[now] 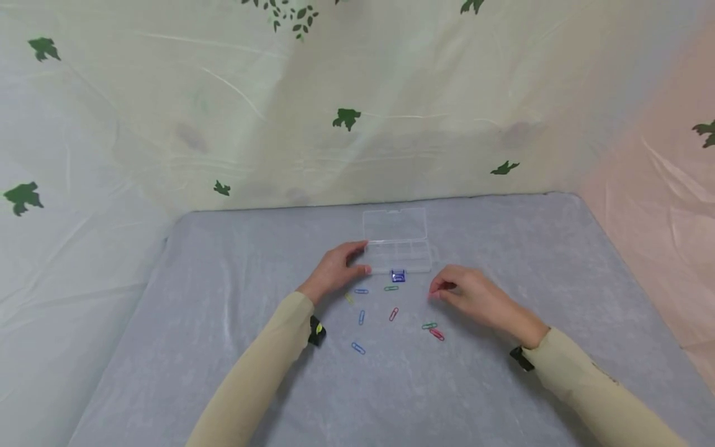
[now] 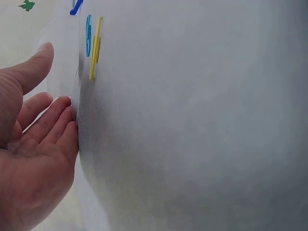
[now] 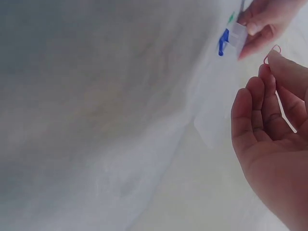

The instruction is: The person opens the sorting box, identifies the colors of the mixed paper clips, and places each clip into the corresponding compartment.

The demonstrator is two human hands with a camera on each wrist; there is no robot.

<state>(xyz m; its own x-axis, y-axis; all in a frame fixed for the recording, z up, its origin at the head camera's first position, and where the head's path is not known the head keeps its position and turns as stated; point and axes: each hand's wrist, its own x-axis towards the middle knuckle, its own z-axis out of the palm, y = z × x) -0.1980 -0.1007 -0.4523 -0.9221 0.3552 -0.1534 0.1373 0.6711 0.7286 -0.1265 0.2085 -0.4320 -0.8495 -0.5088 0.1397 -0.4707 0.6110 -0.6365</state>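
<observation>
A clear plastic compartment box [image 1: 416,254] lies with its lid [image 1: 394,225] folded back and its blue latch [image 1: 398,276] at the front. My left hand [image 1: 339,268] holds the box's left end, thumb at the front corner and fingers toward the hinge. To the right of the box, my right hand [image 1: 475,298] pinches a red paper clip [image 3: 278,48] between thumb and fingertip. Several loose paper clips lie in front of the box, among them a yellow one [image 2: 95,48], a blue one [image 1: 361,317], a green one [image 1: 391,288] and a red one [image 1: 393,314].
Grey cloth [image 1: 223,298] covers the table. Near my right wrist, a green paper clip [image 1: 429,325] lies against a red one [image 1: 437,335]; another blue clip [image 1: 358,348] is closer to me. A pale curtain [image 1: 268,143] with green leaf shapes hangs behind the table and along its sides.
</observation>
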